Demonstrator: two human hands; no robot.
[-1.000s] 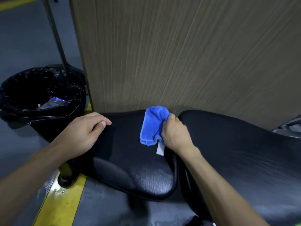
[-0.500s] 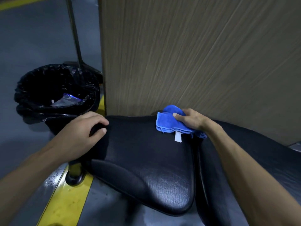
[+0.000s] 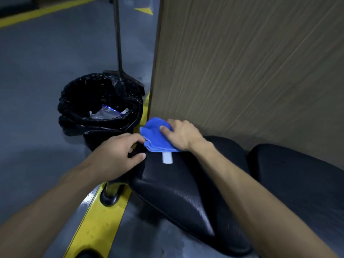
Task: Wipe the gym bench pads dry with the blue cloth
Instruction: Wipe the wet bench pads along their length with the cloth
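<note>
The folded blue cloth [image 3: 154, 135] with a white tag lies on the far left corner of the black seat pad [image 3: 178, 194]. My right hand [image 3: 181, 134] presses down on the cloth, fingers bent over it. My left hand [image 3: 119, 155] grips the pad's left end, its fingertips almost touching the cloth. A second black pad [image 3: 301, 175] lies to the right, across a narrow gap.
A wood-grain panel [image 3: 251, 62] stands right behind the pads. A bin with a black liner [image 3: 98, 107] holding some litter sits at the left. Behind the bin rises a dark pole [image 3: 118, 34]. A yellow floor stripe [image 3: 96, 224] and a black bench foot [image 3: 110, 196] lie below my left arm.
My right hand has swept the cloth leftward across the seat pad, from near the gap to its far left corner. My left hand stayed on the pad's left end.
</note>
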